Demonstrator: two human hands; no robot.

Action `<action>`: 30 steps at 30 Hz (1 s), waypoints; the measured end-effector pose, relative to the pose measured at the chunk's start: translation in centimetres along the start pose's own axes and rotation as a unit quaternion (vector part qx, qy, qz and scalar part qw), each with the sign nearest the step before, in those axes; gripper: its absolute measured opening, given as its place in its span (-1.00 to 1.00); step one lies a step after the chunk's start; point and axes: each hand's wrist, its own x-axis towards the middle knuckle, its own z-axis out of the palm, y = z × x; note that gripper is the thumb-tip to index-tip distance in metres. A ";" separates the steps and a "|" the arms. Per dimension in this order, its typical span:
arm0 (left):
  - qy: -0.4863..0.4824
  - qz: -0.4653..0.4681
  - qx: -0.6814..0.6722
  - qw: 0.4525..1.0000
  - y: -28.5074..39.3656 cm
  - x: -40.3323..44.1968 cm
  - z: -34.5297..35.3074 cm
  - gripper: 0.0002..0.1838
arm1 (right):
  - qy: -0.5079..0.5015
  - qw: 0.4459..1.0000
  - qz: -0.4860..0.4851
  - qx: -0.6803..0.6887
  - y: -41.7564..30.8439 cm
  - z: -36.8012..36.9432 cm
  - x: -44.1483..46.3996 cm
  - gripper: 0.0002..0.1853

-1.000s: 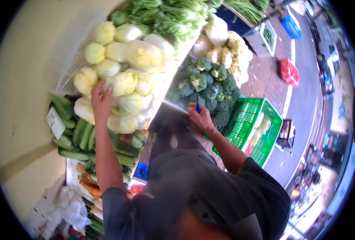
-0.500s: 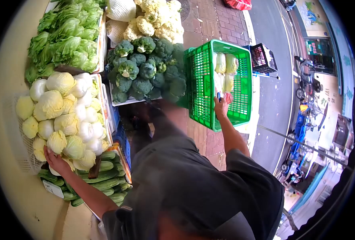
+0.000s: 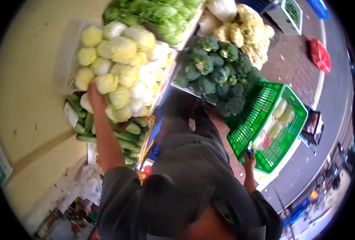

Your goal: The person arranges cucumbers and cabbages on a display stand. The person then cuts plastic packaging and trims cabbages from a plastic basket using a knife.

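Note:
My left hand reaches to the left side of the pile, its fingers curled against the edge of a pale yellow napa cabbage. Other napa cabbages lie packed around it. To the right, my right hand is closed on a slim blue and white object, whose exact kind I cannot make out. That hand is at the near edge of a green plastic crate. Several wrapped napa cabbages lie inside the tilted crate, with something red near them.
Cucumbers lie below the cabbages, and lettuce above. Broccoli and cauliflower fill the stand's middle. A black crate stands beyond the green one. A red bag lies near the road.
The view has turned, so the stand and crate appear further right. My left hand stays against the same cabbage, and my right hand remains at the crate with the slim object.

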 end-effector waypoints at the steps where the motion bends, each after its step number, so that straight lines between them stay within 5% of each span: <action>1: 0.025 -0.009 -0.039 0.999 0.5 -0.9 0.9 -0.41 | 0.006 1.000 -0.012 0.013 -0.2 0.0 0.1 -0.59; 2: -0.011 0.006 -0.047 0.999 -0.2 -0.4 0.0 -0.40 | -0.004 0.998 -0.056 0.012 0.6 0.0 0.5 -0.56; 4: 0.093 0.016 0.032 0.995 -0.3 -1.0 -0.9 -0.37 | 0.029 0.998 -0.022 -0.042 0.7 -0.8 2.6 -0.47; 6: 0.099 0.054 0.018 0.994 0.2 -1.9 -2.4 -0.43 | 0.077 0.989 -0.013 -0.129 -1.1 -2.5 3.8 -0.41; 10: 0.132 0.104 0.008 0.986 1.3 -1.7 -7.3 -0.57 | 0.115 0.989 -0.055 -0.079 -9.6 -4.4 7.4 -0.45; 13: 0.151 0.097 0.026 0.983 3.6 0.2 -9.3 -0.58 | 0.055 0.979 -0.195 0.007 -14.9 -2.4 12.1 -0.51; 16: 0.093 0.073 0.107 0.987 3.9 5.5 -12.4 -0.48 | -0.055 0.955 -0.248 0.152 -29.3 1.1 8.9 -0.60; 22: -0.030 -0.044 0.169 0.984 3.3 12.8 -14.1 -0.45 | -0.219 0.865 -0.443 0.092 -56.9 7.7 -4.0 -0.60; 24: -0.059 -0.040 0.129 0.989 2.2 14.0 -14.6 -0.47 | -0.267 0.776 -0.558 0.123 -64.0 10.4 -8.2 -0.57; 30: -0.160 -0.071 0.345 0.922 0.4 17.4 -16.1 -0.60 | -0.349 0.692 -0.631 0.034 -79.7 20.6 -18.3 -0.44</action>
